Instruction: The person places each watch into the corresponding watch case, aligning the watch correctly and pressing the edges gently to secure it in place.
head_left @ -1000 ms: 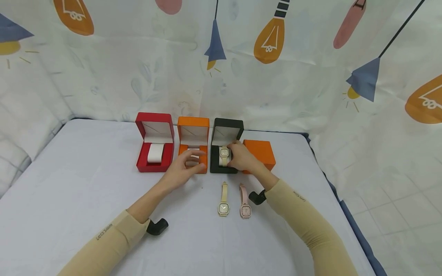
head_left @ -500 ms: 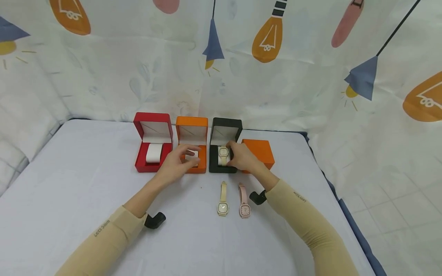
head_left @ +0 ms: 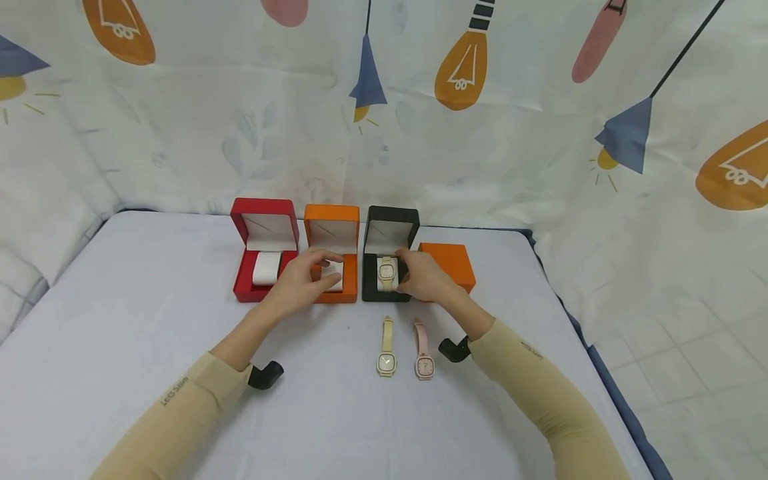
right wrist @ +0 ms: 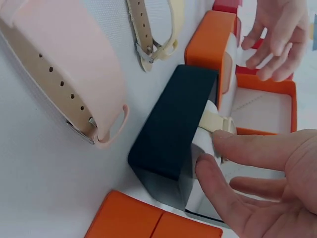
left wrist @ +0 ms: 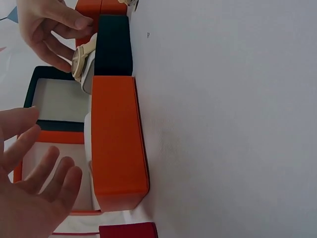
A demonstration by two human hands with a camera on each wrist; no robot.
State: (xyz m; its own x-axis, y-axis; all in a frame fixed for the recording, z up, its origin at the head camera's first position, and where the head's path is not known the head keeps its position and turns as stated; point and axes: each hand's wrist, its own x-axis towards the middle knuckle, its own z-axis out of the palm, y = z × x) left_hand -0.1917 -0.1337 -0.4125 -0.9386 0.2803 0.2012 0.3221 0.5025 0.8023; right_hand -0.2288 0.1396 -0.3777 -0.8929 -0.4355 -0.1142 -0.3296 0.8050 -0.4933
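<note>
In the head view, a cream-strapped watch [head_left: 387, 272] sits wrapped on the white cushion inside the open black box [head_left: 372, 295]. Beside it, my right hand [head_left: 425, 275] has its thumb and fingers spread at the right edge of the cushion. The right wrist view shows a fingertip right at the watch case and the thumb by the cushion's end. My left hand [head_left: 300, 281] hovers over the open orange box [head_left: 351, 279], fingers parted and loosely bent, holding nothing. A white cushion [head_left: 333, 275] lies in that box, partly hidden by the hand.
An open red box [head_left: 243, 287] with a bare white cushion [head_left: 267, 268] stands at the left. An orange box [head_left: 451, 262], closed, sits at the right. In front lie a cream watch [head_left: 387, 353] and a pink watch [head_left: 423, 357] on the white tablecloth [head_left: 336, 413].
My left hand has moved left and slightly back, uncovering more of the orange box's cushion. The right hand has shifted slightly right from the watch, which stays in the black box.
</note>
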